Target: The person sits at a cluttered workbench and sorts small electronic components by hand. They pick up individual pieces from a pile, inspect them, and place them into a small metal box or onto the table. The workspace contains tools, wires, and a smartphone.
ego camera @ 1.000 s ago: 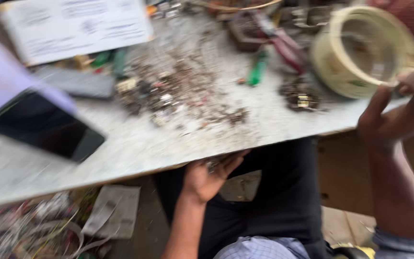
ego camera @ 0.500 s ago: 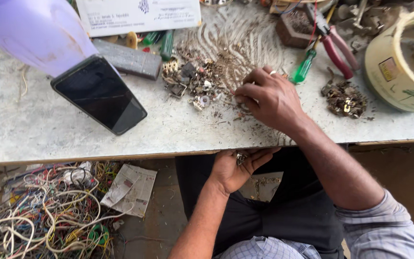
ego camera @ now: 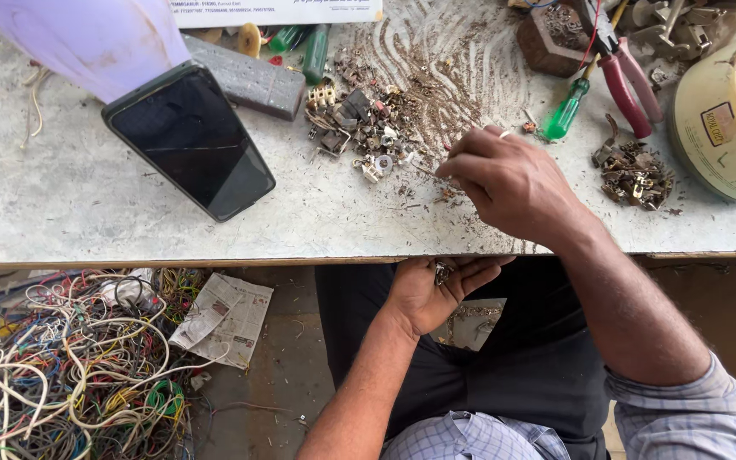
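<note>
A grey worktop [ego camera: 61,213] carries a black phone [ego camera: 187,140] and a heap of small metal scrap parts [ego camera: 366,128]. The right hand [ego camera: 513,183] pinches a tiny piece beside that heap; the left hand [ego camera: 432,290], cupped below the table edge like a tray, cradles gathered metal bits [ego camera: 443,271].

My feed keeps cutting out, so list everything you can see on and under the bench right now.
Speckled grey benchtop: one, across the view.
Black smartphone: one, left, propped against a lilac plastic object.
Grey ridged block: one, behind the phone.
Pile of small metal scrap parts: one, centre.
Green-handled screwdriver: one, right.
Red-handled pliers: one, right.
Cream plastic tub: one, far right.
Tangle of coloured wires: floor, left.
Right hand: on the bench, picking scrap.
Left hand: below the edge, cupped, holding small metal pieces.
</note>
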